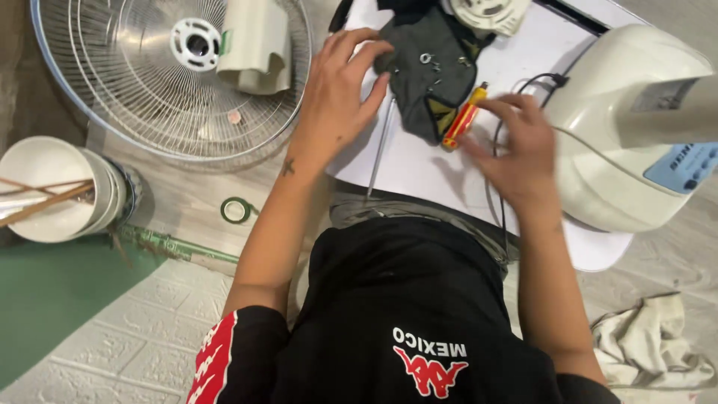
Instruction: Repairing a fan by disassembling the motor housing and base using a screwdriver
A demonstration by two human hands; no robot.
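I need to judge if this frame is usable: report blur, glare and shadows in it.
Head view: the right hand is smeared by motion blur beside the red-and-yellow screwdriver; the left hand on the dark cloth is sharper; the wire fan guard glints under soft light; faint shadows fall on the white board.

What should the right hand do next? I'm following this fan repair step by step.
Probably close the right hand around the red and yellow screwdriver: its fingertips already touch the handle, which lies on the white board beside the dark cloth holding small screws, where the left hand rests.
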